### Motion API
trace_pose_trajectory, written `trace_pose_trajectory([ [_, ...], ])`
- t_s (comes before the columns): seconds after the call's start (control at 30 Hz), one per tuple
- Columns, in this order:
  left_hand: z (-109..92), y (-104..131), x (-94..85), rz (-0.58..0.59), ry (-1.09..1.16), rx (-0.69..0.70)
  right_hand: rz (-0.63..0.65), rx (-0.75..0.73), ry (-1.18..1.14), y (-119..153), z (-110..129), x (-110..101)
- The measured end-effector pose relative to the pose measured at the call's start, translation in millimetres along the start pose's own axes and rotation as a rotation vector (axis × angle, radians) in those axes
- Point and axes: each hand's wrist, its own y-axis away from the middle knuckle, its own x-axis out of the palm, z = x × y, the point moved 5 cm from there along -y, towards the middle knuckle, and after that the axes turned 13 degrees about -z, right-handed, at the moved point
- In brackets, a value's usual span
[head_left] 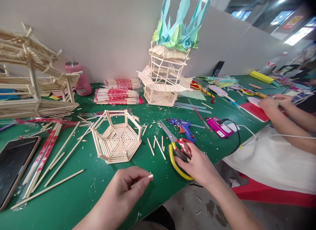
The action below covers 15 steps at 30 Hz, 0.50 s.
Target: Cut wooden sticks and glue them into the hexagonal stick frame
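Observation:
My left hand is closed near the table's front edge, pinching a short wooden stick piece between thumb and forefinger. To its right, my right hand is wrapped round the red part of scissors with yellow handles; their blades point away to the upper left. An octagonal stick frame with short posts stands beyond my left hand. Cut stick pieces lie between the frame and the scissors. A blue glue gun rests just behind the blades.
A tall stick tower with a blue paper top and a larger stick building stand behind. A phone, long sticks and a pink power strip lie around. Another person's hands are at the right.

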Motion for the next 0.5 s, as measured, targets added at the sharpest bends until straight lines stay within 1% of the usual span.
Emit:
trace_pose_trajectory([
  [0.07, -6, 2, -0.3, -0.016, -0.165, 0.184, -0.037, -0.030, 0.005, -6, 0, 2],
  [0.13, -9, 6, -0.7, -0.054, -0.280, 0.338, -0.105, -0.097, -0.013, -4, 7, -3],
  [0.2, -11, 9, -1.1, -0.109, -0.366, 0.431, -0.196, -0.208, -0.111, 8, 25, -13],
  [0.23, -12, 10, -0.5, -0.125, -0.405, 0.459, -0.227, -0.274, -0.202, 17, 38, -18],
  [0.27, -13, 11, 0.5, -0.127, -0.442, 0.478, -0.205, -0.309, -0.317, 26, 51, -21],
  [0.33, -15, 13, 2.9, -0.102, -0.484, 0.500, 0.055, -0.361, -0.521, 45, 78, -16],
  [0.4, -16, 14, 1.9, -0.093, -0.473, 0.501, 0.193, -0.352, -0.628, 58, 97, -11],
  [0.43, -16, 15, -0.4, -0.107, -0.454, 0.490, 0.220, -0.337, -0.662, 60, 102, -9],
  [0.5, -11, 16, -7.3, -0.154, -0.389, 0.423, 0.216, -0.287, -0.706, 60, 106, -5],
])
